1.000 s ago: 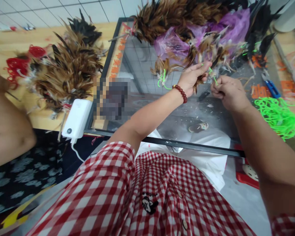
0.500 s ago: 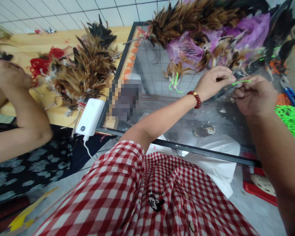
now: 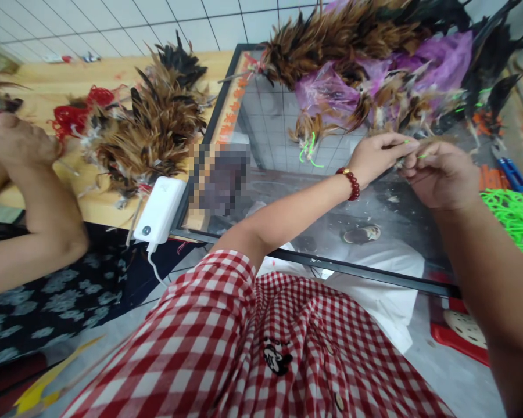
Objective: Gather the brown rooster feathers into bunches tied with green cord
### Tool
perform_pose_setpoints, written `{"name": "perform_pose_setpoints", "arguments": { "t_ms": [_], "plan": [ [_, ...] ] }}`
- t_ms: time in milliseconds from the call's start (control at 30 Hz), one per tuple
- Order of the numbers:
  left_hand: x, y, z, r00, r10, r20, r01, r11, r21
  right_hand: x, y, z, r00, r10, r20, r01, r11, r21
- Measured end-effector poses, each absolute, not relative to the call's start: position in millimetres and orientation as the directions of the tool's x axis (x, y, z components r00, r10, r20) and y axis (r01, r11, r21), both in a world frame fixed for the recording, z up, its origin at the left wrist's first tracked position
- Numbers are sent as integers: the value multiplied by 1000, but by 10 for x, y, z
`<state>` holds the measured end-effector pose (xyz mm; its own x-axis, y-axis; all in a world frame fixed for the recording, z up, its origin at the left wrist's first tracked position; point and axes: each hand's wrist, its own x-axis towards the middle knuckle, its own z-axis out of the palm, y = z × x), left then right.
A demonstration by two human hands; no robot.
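Over the glass-topped table (image 3: 279, 203), my left hand (image 3: 378, 155) and my right hand (image 3: 448, 174) meet fingertip to fingertip. A short bit of bright green string (image 3: 421, 155) shows at my right fingertips, pinched there. My left thumb and index finger are pressed together, with a speck of green at their tips. Some feather ends seem to lie between the hands, mostly hidden by the fingers. Just beyond lies a pile of brown feathers (image 3: 386, 110). A small feather bundle (image 3: 307, 130) tied with green string rests left of it.
Purple plastic (image 3: 326, 87) and a long feather bundle (image 3: 331, 43) lie at the back. Blue-handled snips (image 3: 512, 173) and a heap of green string (image 3: 512, 217) are on the right. A white power bank (image 3: 160, 210), brown feathers (image 3: 148, 128) and another person's hand (image 3: 21, 139) are left.
My right hand has moved left and a little down, closer to my left. Less of the green string shows between them. The other person's hand has shifted slightly.
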<state>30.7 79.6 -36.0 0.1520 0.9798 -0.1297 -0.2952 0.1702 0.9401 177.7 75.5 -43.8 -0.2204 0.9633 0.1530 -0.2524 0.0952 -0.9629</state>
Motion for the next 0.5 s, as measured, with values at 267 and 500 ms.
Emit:
{"name": "perform_pose_setpoints", "arguments": {
  "t_ms": [267,500],
  "plan": [
    [242,783,-318,335,924,-186,-342,303,890,1763,772,-362,-95,995,22,-313,-9,-950],
    [272,781,-363,351,922,-166,-136,225,965,1703,796,-394,12,998,65,-219,66,-973]
  ]
}}
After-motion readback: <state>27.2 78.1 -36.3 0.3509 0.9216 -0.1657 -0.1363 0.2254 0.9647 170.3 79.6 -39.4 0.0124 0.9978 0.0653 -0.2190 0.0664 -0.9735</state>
